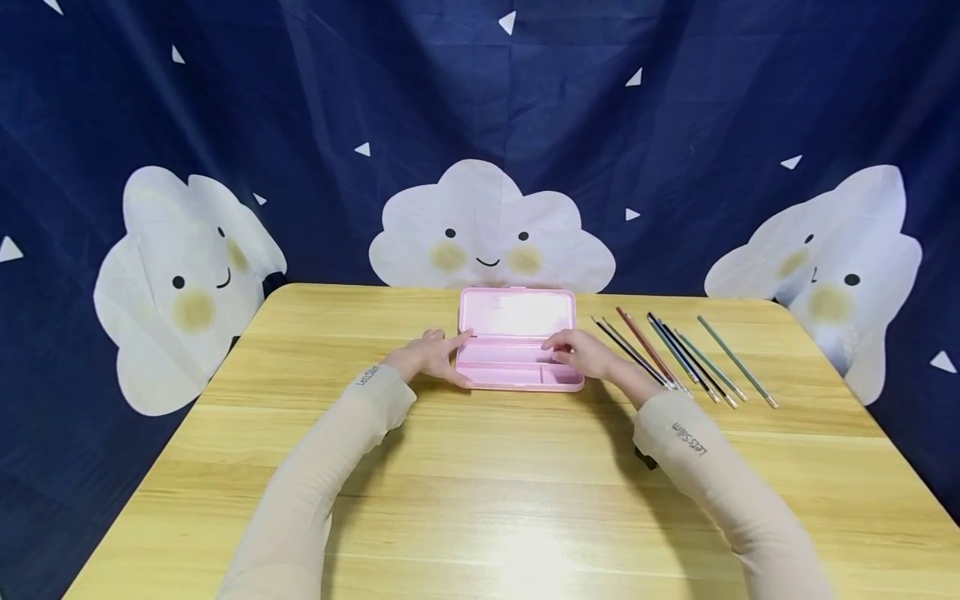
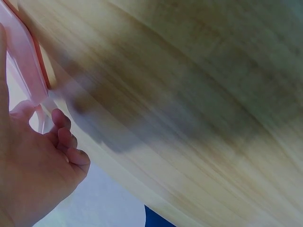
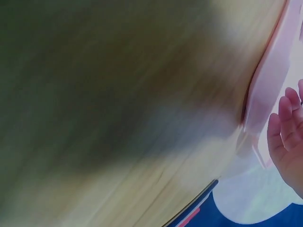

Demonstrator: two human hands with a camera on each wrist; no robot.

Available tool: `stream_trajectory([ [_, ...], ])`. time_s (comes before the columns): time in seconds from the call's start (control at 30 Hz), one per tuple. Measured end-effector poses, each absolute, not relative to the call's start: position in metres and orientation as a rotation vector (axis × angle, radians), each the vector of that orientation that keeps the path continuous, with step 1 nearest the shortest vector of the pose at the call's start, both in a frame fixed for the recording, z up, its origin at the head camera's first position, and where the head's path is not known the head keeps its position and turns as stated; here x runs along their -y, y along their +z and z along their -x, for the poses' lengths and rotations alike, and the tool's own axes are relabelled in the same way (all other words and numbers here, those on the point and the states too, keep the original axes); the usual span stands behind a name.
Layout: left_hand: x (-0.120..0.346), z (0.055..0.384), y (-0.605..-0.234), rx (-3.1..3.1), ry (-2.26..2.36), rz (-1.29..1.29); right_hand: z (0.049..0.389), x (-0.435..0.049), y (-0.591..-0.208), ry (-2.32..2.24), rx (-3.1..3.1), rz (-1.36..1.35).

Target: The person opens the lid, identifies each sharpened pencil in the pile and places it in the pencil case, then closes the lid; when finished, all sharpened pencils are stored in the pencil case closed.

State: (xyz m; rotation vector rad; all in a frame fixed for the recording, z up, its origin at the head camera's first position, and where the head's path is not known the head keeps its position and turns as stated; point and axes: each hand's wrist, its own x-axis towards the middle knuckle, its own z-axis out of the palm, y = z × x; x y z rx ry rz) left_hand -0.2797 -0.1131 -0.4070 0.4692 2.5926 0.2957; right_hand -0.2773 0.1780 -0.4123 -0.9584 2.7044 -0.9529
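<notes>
A pink pencil case [image 1: 498, 376] stands on the wooden table with its lid [image 1: 517, 312] raised at the back. Its compartments show, a long one behind and two in front, and I see nothing lying in them. My left hand [image 1: 431, 357] holds the case's left end, thumb at the front corner and index finger near the hinge side. In the left wrist view the other fingers [image 2: 66, 137] curl loosely beside it. Over the right end of the case is my right hand [image 1: 588, 353], its fingers relaxed and bent above the rear compartment, with no object visible in them.
Several pencils [image 1: 738, 362] in dark, red, blue and green lie fanned out on the table [image 1: 480, 483] to the right of the case, close to my right forearm. Behind the table's far edge hangs a dark blue curtain [image 1: 315, 108] with white clouds.
</notes>
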Motion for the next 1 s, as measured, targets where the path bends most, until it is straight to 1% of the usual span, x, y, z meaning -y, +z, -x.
stream_trajectory([
  [0.2, 0.112, 0.28, -0.406, -2.601, 0.296, -0.479, 0.27, -0.199, -0.407, -0.998, -2.733, 0.949],
  [0.67, 0.112, 0.279, -0.407, -2.603, 0.286, -0.478, 0.261, -0.255, -0.414, -0.972, -2.875, 0.848],
  [0.9, 0.112, 0.28, -0.407, -2.606, 0.292, -0.486, 0.254, -0.281, -0.41, -0.987, -2.879, 0.637],
  [1.0, 0.112, 0.28, -0.407, -2.606, 0.289, -0.491, 0.251, -0.294, -0.41, -0.99, -2.904, 0.61],
])
